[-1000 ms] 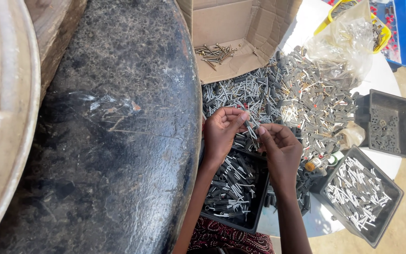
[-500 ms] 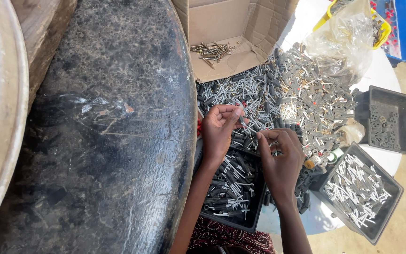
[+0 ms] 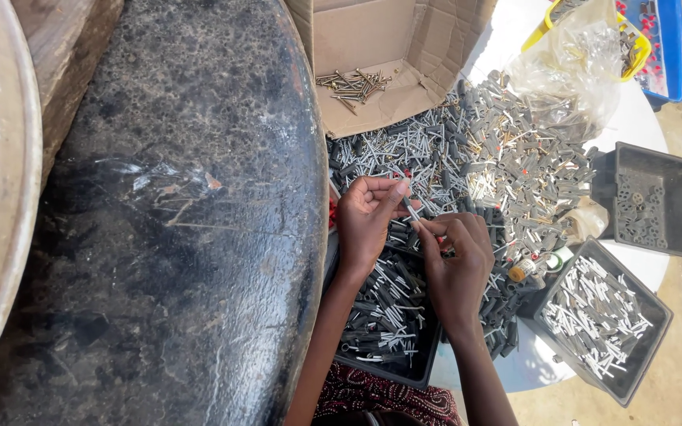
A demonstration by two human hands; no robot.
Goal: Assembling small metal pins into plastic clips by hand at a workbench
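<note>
Small grey plastic plug with metal nail (image 3: pixel 410 210) sat pinched between left hand (image 3: pixel 366 219) and right hand (image 3: pixel 458 260) fingertips, above heap of grey plugs (image 3: pixel 507 170) and black rectangular plastic tray (image 3: pixel 388 312).

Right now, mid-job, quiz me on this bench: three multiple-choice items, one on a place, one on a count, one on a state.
1. Where do the brass-coloured screws lie?
A. in the cardboard box
B. in a black tray
C. on the ground

2. How many black trays show?
A. one
B. three
C. five

3. What do the left hand and right hand do?
A. rest flat
B. pinch one small fastener between them
C. lift a tray

Key: 1 A, they sit on the box floor; 2 B, one under the hands, two at right; 3 B, fingertips meet on it.
</note>
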